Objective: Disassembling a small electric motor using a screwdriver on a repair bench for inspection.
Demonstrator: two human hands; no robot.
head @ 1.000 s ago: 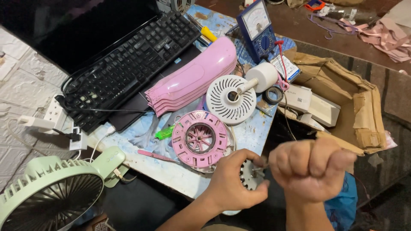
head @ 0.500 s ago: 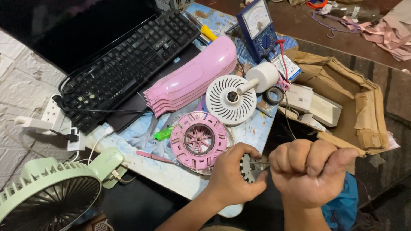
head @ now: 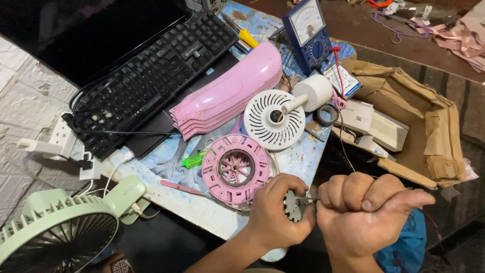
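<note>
My left hand (head: 277, 215) grips a small round metal motor core (head: 292, 206) with toothed edges, just off the table's near edge. My right hand (head: 365, 211) is clenched in a fist around a tool whose thin metal tip (head: 306, 200) meets the motor core; the handle is hidden inside the fist. Just left of my left hand lies a round pink fan housing (head: 236, 169) on the table. Beyond it sit a white slotted round cover (head: 273, 120) and a long pink ribbed shell (head: 227, 97).
A black keyboard (head: 151, 76) lies at the back left. A blue analogue multimeter (head: 309, 31) stands at the back. A green desk fan (head: 60, 232) sits at lower left beside a white power strip (head: 63, 139). A torn cardboard box (head: 414, 126) is at right.
Both hands stay together on the motor core, having shifted only slightly. The view has tilted a little.
</note>
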